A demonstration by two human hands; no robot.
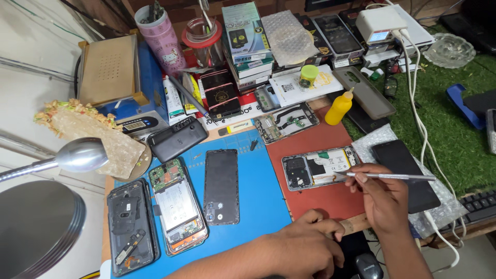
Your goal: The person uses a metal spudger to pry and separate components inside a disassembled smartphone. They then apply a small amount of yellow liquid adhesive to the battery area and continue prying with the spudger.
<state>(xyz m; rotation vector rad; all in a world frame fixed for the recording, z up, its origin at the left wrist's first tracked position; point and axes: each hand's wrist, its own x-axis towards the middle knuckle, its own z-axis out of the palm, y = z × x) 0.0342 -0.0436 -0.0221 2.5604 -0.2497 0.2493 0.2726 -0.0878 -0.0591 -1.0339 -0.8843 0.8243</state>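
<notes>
Yellow bottle, desk lamp, keyboard
</notes>
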